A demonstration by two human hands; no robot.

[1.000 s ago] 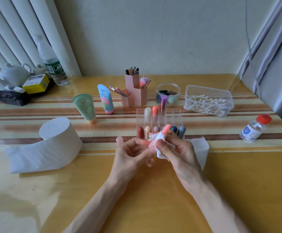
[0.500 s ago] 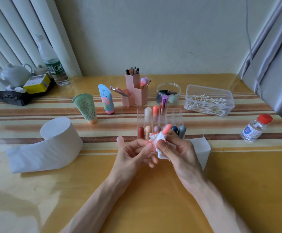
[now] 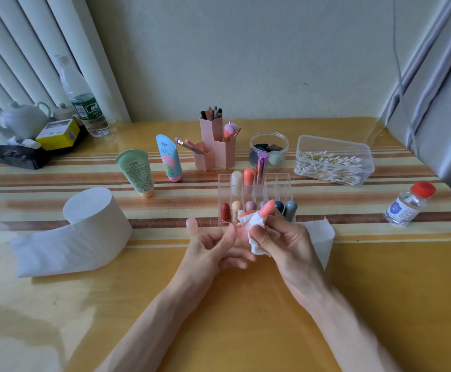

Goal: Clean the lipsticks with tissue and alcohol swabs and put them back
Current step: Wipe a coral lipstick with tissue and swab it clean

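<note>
The worktop point(image 3: 246, 318) carries two squeeze tubes point(image 3: 135, 171), three pink hexagonal holders point(image 3: 224, 153), one tissue roll point(image 3: 90, 213), one round jar point(image 3: 268, 146), one box of cotton swabs point(image 3: 332, 163), one red-capped bottle point(image 3: 407, 205), one water bottle point(image 3: 84, 103), and one clear rack point(image 3: 283, 183) of at least eight lipsticks point(image 3: 225, 212), plus one lipstick point(image 3: 267, 210) outside it.

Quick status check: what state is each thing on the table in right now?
coral lipstick, uncapped, bullet out.
tissue, crumpled round the coral lipstick.
left hand, grips the lipstick's base.
right hand, pinches the tissue.
pink cap, off, standing by the left hand.
alcohol bottle, red cap on.
swab box, open.
tissue roll, partly unrolled.
organizer, some slots empty.
</note>
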